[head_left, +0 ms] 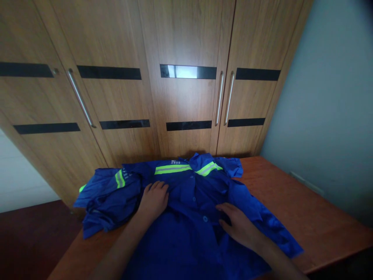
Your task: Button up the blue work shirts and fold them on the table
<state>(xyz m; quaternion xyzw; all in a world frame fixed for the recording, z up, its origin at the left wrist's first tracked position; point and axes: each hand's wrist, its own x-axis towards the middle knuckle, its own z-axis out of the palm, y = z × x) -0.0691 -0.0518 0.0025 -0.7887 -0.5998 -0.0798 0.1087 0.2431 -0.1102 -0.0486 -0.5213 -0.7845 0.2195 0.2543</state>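
Note:
A blue work shirt (pixel 189 229) with yellow-green reflective stripes lies spread, front up, on a brown wooden table (pixel 303 210). Its buttons run down the middle. My left hand (pixel 154 199) rests flat on the shirt's left chest, fingers stretched out toward the collar. My right hand (pixel 237 223) lies on the shirt's right side near the button line, fingers extended and slightly curled. Neither hand holds anything. The left sleeve is bunched up over the table's left edge.
A wooden wardrobe (pixel 163 97) with long metal handles and dark strips stands right behind the table. A grey wall (pixel 335 116) is on the right. Dark red floor (pixel 32 237) shows at the lower left.

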